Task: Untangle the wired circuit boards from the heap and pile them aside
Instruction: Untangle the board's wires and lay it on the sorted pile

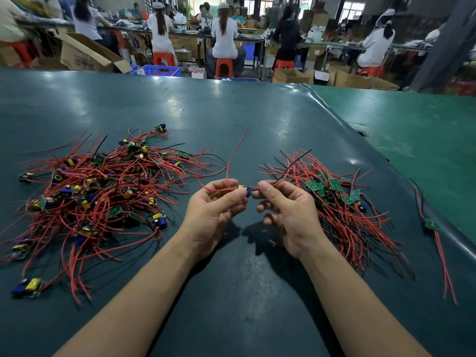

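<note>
A tangled heap of small circuit boards with red and black wires spreads over the left of the dark green table. To the right lies a tidier pile of boards with their wires fanned out. Between them, above the table, my left hand pinches one small wired board with yellow and blue parts. My right hand pinches the red and black wires at that board's right side. A long red wire curls up from the board.
One single wired board lies apart at the far right near the mat's raised edge. A loose board sits at the near left. Behind the table, people on orange stools work at benches among cardboard boxes.
</note>
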`<action>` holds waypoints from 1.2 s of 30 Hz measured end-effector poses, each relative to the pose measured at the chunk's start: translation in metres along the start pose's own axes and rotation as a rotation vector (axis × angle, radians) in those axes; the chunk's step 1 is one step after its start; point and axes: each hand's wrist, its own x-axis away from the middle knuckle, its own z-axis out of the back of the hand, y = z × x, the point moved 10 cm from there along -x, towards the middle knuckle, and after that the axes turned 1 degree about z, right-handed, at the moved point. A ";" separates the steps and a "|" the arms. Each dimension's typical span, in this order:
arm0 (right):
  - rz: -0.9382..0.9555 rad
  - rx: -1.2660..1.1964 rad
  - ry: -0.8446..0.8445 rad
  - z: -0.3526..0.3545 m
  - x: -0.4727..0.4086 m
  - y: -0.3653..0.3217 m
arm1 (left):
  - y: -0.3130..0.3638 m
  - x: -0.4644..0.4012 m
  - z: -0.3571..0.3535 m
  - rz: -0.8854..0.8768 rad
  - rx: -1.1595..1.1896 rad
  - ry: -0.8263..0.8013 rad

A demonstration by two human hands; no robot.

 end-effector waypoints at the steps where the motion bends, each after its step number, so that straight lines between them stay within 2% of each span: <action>1: 0.002 0.003 -0.009 0.000 0.000 0.000 | -0.001 0.000 0.000 0.003 -0.026 -0.003; 5: 0.018 0.033 -0.047 -0.005 0.001 -0.001 | 0.000 0.000 -0.001 0.004 -0.039 -0.024; 15: 0.028 0.070 0.045 0.003 -0.001 -0.001 | -0.001 -0.002 -0.005 -0.035 0.015 -0.064; 21: 0.047 -0.008 -0.028 -0.001 -0.003 -0.002 | -0.001 -0.003 -0.005 -0.041 0.007 -0.070; 26: 0.175 0.140 0.161 0.015 -0.004 -0.007 | -0.003 -0.004 -0.006 -0.057 -0.045 -0.065; 29: 0.231 0.191 0.202 0.019 -0.002 -0.011 | -0.003 -0.003 -0.006 -0.060 -0.084 -0.064; 32: 0.257 0.187 0.242 0.020 -0.002 -0.012 | -0.004 -0.003 -0.007 -0.059 -0.104 -0.069; 36: 0.302 0.087 0.393 0.040 -0.003 -0.020 | -0.007 -0.003 -0.009 -0.041 -0.109 -0.086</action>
